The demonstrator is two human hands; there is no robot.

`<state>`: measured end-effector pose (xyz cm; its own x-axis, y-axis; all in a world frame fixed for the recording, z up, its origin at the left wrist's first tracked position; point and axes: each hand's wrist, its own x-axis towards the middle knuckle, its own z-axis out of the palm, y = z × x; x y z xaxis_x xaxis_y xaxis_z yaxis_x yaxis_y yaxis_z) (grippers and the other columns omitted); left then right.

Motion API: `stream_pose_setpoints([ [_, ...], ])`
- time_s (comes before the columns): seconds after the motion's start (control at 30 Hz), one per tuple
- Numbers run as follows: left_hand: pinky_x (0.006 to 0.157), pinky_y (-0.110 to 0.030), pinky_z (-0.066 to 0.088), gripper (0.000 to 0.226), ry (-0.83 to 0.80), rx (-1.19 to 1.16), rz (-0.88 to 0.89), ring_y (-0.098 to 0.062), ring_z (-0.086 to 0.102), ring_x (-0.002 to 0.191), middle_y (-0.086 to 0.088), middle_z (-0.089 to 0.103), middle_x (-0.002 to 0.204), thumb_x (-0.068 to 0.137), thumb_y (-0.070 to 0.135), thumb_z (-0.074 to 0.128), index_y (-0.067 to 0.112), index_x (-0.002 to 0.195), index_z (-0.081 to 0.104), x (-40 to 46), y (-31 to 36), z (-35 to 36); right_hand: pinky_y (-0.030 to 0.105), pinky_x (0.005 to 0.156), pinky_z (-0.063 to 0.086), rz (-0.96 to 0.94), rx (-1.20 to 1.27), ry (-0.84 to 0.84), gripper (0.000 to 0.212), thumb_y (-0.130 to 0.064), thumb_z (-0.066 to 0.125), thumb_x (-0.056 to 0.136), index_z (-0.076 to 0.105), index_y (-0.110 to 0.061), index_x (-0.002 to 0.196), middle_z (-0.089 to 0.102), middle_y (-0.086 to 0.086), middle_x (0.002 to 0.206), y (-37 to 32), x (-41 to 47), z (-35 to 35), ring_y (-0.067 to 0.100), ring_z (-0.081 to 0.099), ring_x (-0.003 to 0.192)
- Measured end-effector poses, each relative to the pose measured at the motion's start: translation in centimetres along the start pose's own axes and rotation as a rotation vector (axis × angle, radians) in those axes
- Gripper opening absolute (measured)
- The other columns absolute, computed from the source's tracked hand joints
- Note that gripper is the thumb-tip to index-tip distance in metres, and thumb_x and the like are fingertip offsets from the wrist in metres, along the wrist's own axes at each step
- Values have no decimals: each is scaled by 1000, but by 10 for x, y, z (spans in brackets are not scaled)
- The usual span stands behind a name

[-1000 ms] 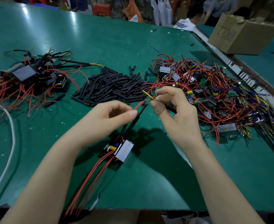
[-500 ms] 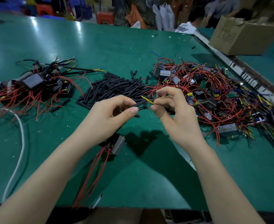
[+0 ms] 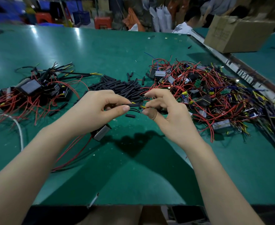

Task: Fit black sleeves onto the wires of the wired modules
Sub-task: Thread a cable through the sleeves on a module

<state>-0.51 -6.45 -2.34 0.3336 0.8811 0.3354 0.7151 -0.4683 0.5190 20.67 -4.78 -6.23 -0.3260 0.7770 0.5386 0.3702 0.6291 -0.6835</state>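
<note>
Two forearms enter from the lower edge of the head view, both bare from wrist to frame edge; no sleeves, gloves, watch or wristband visible. Left hand (image 3: 99, 109) and right hand (image 3: 169, 114) are bare, with no rings seen. Fingers (image 3: 124, 108) are slender, nails trimmed short and unpainted. No markings noted on either arm.

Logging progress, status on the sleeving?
Left hand pinching black sleeve. Right hand pinching yellow-tipped wire at sleeve mouth. Nothing blocking.
</note>
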Motion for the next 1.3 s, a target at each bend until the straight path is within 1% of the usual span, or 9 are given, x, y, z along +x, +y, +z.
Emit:
stream_pose_setpoints([
  [0.1,60,-8,32,17,-25,17,26,-2,48,64,6,52,72,85,24,67,26,101,72,1,3,-4,31,80,47,-19,-60,36,26,-21,64,90,58,-17,115,62,-9,86,-1,0,2,11,59,84],
  [0.23,61,-10,34,17,-33,-50,36,-4,51,66,3,54,73,85,33,61,28,97,72,1,6,0,24,80,45,8,-21,50,27,-18,66,89,59,-15,115,62,-10,86,-3,-1,2,9,57,84],
  [0.33,66,-21,39,24,-4,-61,28,-11,53,69,0,57,73,83,43,52,29,89,70,1,6,8,33,82,47,-33,-40,65,28,-17,67,88,60,-13,115,63,-7,88,-6,-1,3,17,60,87],
  [0.5,67,-19,39,18,-5,-51,52,-11,53,71,-1,58,76,81,43,55,32,86,69,2,1,11,45,81,49,-45,-29,97,28,-18,67,87,60,-13,114,62,-8,88,-7,-1,4,21,61,87],
  [0.67,68,-9,37,20,90,-104,44,-6,54,74,4,57,78,80,39,59,24,86,71,3,0,17,37,84,49,8,25,101,28,-18,69,86,60,-17,113,64,-7,87,-5,-1,3,15,62,89],
  [0.87,59,-14,37,14,154,-144,3,-6,49,63,5,56,75,73,23,79,25,80,67,2,-2,24,43,82,49,-60,-29,81,31,-19,69,85,59,-15,114,63,-13,86,-6,-1,8,22,62,89],
  [1.0,65,-15,41,18,132,-201,-1,-4,55,70,6,60,81,71,38,69,26,84,69,3,0,25,36,84,50,-53,-15,78,31,-21,70,84,59,-17,113,60,-20,86,-3,-1,7,17,63,91],
  [1.17,69,-12,40,16,134,-222,-16,0,55,74,6,61,83,77,31,69,23,90,72,4,2,29,19,83,46,-23,-17,58,31,-27,68,86,60,-18,115,65,-10,89,-2,-1,4,14,63,95],
  [1.3,71,-11,42,6,192,-228,-70,-3,58,76,6,63,84,81,22,72,26,84,70,2,-1,30,26,77,47,46,-89,0,27,-36,57,92,63,-17,110,68,-10,81,1,1,-4,13,63,84],
])
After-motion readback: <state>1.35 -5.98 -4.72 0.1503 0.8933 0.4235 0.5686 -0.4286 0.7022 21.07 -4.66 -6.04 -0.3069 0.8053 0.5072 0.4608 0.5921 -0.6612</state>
